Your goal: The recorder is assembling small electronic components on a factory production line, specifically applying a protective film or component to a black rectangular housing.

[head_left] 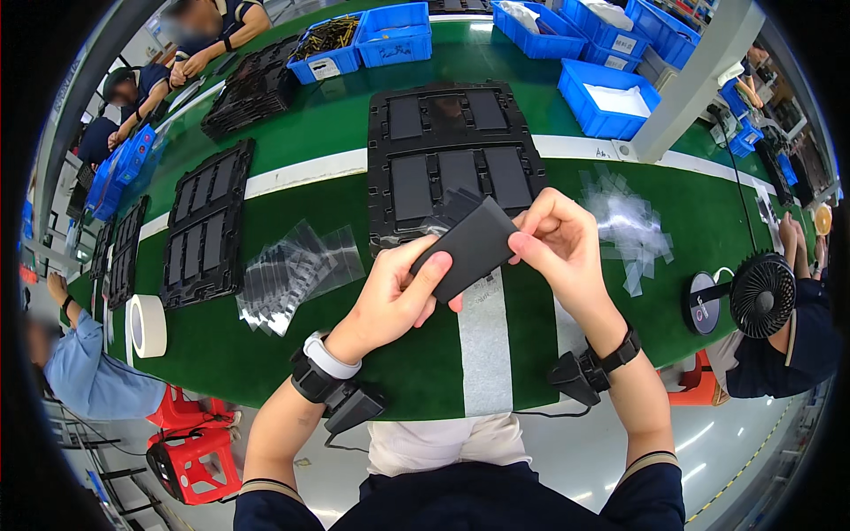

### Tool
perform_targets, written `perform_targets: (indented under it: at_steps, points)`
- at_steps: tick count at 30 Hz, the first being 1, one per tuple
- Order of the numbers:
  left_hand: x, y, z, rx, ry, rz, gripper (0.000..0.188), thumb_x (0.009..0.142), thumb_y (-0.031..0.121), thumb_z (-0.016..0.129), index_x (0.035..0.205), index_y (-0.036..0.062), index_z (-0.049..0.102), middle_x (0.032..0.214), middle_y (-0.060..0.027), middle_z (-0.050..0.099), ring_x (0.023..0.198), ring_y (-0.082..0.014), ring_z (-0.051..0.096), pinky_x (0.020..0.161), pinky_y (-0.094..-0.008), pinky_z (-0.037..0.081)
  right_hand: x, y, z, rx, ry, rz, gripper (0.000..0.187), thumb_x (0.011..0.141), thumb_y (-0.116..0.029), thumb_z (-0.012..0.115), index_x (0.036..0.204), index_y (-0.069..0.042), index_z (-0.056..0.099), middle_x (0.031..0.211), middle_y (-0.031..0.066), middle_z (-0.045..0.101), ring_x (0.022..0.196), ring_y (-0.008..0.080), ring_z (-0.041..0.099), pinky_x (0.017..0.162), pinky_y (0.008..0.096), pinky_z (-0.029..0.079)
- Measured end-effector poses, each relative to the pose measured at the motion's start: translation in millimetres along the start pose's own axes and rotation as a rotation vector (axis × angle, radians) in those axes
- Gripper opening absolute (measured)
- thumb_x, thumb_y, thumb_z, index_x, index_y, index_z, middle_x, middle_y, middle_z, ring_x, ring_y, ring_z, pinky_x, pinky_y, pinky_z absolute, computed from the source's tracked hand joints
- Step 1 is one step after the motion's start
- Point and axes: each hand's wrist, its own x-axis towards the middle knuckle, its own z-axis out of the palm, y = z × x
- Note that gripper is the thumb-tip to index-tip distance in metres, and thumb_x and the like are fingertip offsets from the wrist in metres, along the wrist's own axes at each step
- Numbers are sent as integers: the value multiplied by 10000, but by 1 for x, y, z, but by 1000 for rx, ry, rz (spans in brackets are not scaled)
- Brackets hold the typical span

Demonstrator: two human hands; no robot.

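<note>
Over the front of the tray, my left hand [396, 296] grips a flat black rectangular piece [471, 250], its thumb lying on the upper face. The piece is tilted, one end raised toward the right. At its right edge my right hand [565, 243] is closed in a pinch, thumb and forefinger together; what they hold there is too small to make out. Behind the piece lies a black moulded tray [379, 168] with several similar dark flat pieces in its compartments. Some small dark strips [456, 205] show just above the held piece.
Clear film strips [301, 270] lie fanned at the left, more clear strips [624, 226] at the right. Another loaded black tray [208, 221], a tape roll [147, 326] and a small fan [761, 295] stand around. Blue bins [609, 99] line the back. People sit on both sides.
</note>
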Motion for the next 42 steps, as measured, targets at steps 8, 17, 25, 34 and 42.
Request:
perform_targets:
  at_steps: [8, 17, 25, 34, 42]
  points:
    - [2, 6, -2, 291, -51, 12, 223, 901, 156, 484, 1003, -29, 555, 663, -74, 619, 596, -77, 615, 443, -187, 398, 8, 8, -10, 23, -85, 331, 163, 807, -116, 641, 739, -68, 500, 680, -3, 593, 587, 30, 524, 519, 172, 403]
    - [8, -15, -5, -64, 1, -98, 326, 935, 287, 419, 991, -8, 546, 730, -78, 629, 449, -74, 534, 415, -183, 406, 5, 25, 0, 2, -163, 276, 133, 814, -94, 624, 879, -30, 527, 774, 2, 577, 701, 53, 522, 617, 222, 426]
    - [14, -25, -9, -46, -8, -109, 367, 897, 166, 497, 1222, 30, 394, 754, -100, 633, 473, -100, 564, 447, -190, 427, 92, 44, -9, -470, -21, 1, 120, 794, -109, 609, 804, 7, 580, 654, 16, 596, 620, 51, 547, 570, 213, 425]
    - [17, -33, -11, -77, -40, -62, 371, 894, 150, 504, 1225, 51, 370, 716, -79, 621, 493, -113, 579, 458, -196, 434, 138, 86, 12, -1188, 278, -54, 329, 757, -276, 622, 951, -11, 634, 1016, 190, 573, 956, 343, 547, 821, 394, 448]
    - [18, -35, -10, -76, -54, -53, 259, 881, 111, 504, 1124, 32, 464, 697, -63, 610, 499, -97, 574, 458, -194, 429, 107, 70, 7, -1376, -107, -6, 391, 789, -368, 577, 1132, -182, 576, 1230, 210, 404, 1153, 367, 356, 923, 494, 331]
